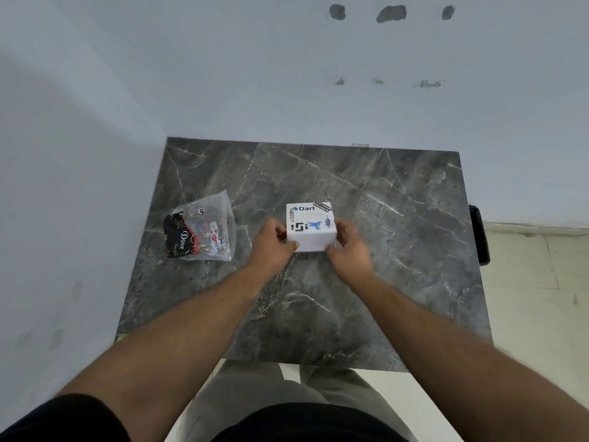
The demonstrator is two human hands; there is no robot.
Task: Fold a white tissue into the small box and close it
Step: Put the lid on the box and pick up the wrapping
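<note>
The small box is white, and it is near the middle of the dark stone table. Its top faces up and looks shut flat. The top has stickers on it, and one says "Dart". The person holds the box with both hands, one on each side. The left hand is curled around the left side of the box. Its thumb lies on the near left corner, and its fingers bend in against the side. The right hand does the same on the right side of the box. Its thumb is on the near right corner, and its fingers wrap the side wall. Both hands grip the box firmly, and the box fills the gap between them. I cannot tell if the box sits on the table or is lifted a little. To the left of the box, well apart from it, a clear plastic bag lies on the table. Inside the bag is a black pouch with the word "Dove", next to some small red and white things. Far to the right of the box, a black thing sits at the table's edge. Behind the box there is a pale wall with three grey patches high up.
</note>
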